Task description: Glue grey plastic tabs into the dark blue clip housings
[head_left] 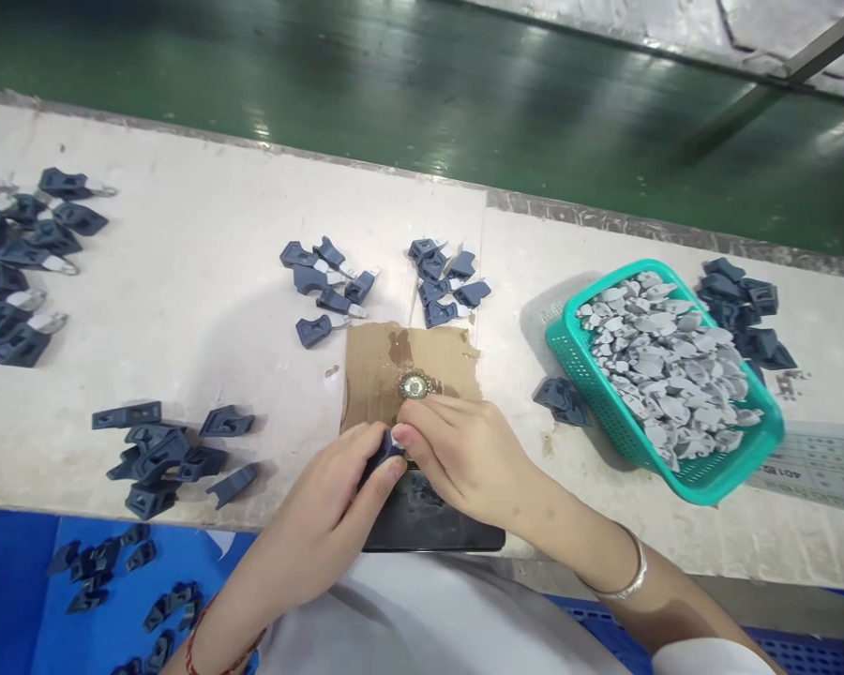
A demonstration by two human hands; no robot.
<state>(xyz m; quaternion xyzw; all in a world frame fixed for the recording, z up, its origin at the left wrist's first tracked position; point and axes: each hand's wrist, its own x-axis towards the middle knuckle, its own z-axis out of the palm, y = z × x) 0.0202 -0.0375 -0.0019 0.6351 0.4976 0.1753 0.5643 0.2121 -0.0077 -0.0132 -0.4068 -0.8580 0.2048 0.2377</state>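
My left hand [327, 492] is closed around a dark blue-grey plastic part [378, 457] near the table's front edge. My right hand [464, 455] pinches at the end of that part, its fingertips touching it. A small light grey plastic piece [397, 437] shows at the fingertips, mostly hidden by them. Just beyond my hands a small round dish with a shiny middle [414, 384] rests on a piece of brown cardboard [366, 375]. Beneath my hands lies a flat black glossy object [436, 525], partly covered.
A green basket [710, 492] of light grey pieces [675, 361] stands at right, with loose dark parts [738, 300] beside it. Dark parts with grey pieces fitted [330, 281] lie in groups beyond and far left. More dark parts [158, 455] lie at left and in a blue container [14, 572] below.
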